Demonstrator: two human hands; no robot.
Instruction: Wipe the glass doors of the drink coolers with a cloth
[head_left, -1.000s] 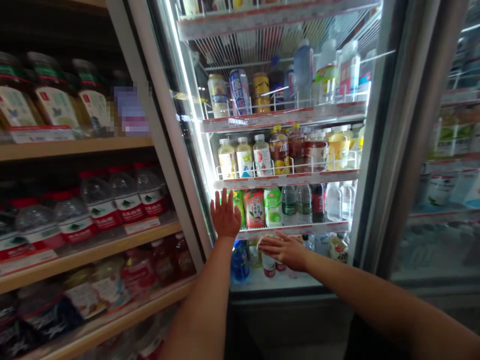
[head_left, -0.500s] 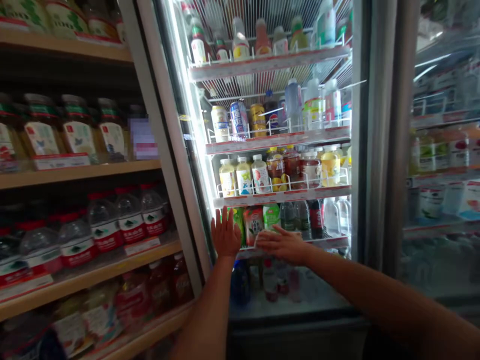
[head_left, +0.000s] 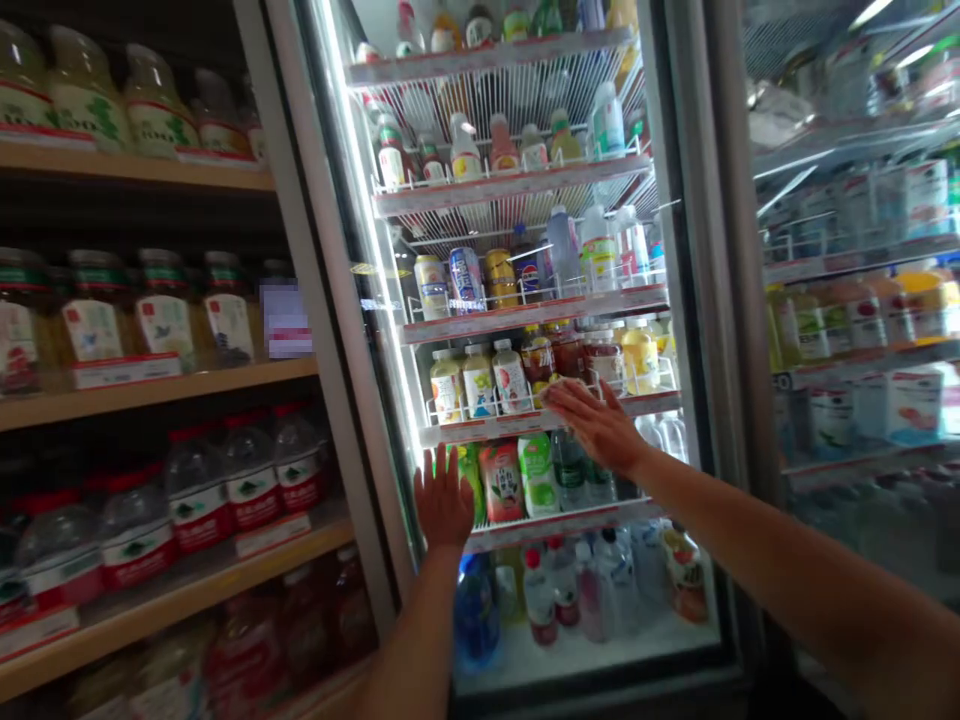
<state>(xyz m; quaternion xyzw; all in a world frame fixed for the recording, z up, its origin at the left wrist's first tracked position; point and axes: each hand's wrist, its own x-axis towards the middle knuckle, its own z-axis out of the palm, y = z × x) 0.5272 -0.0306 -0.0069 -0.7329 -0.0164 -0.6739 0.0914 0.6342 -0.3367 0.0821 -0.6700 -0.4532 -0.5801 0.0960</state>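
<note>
A glass door (head_left: 600, 600) of a lit drinks fridge stands before me, with bottles and cans behind it. My left hand (head_left: 444, 500) is flat with fingers spread, at the lower left part of the glass, holding nothing. Higher and to the right, my right hand (head_left: 600, 425) lies stretched out on a thin pale cloth (head_left: 559, 388), pressing it toward the glass. Most of that cloth is hidden beneath the fingers. Behind the right hand are the juice bottle row and its shelf edge (head_left: 480, 430).
On the left, wooden shelves (head_left: 180, 390) carry juice bottles (head_left: 94, 310) and red-capped water bottles (head_left: 199, 490). The metal door frame (head_left: 694, 250) runs up the right side, and another fridge section with cartons (head_left: 915, 405) lies beyond it. More bottles (head_left: 540, 600) stand at the fridge bottom.
My right hand has moved up and right across the glass with the cloth. My left hand stays at the left side of the door. The view has tilted and shifted slightly.
</note>
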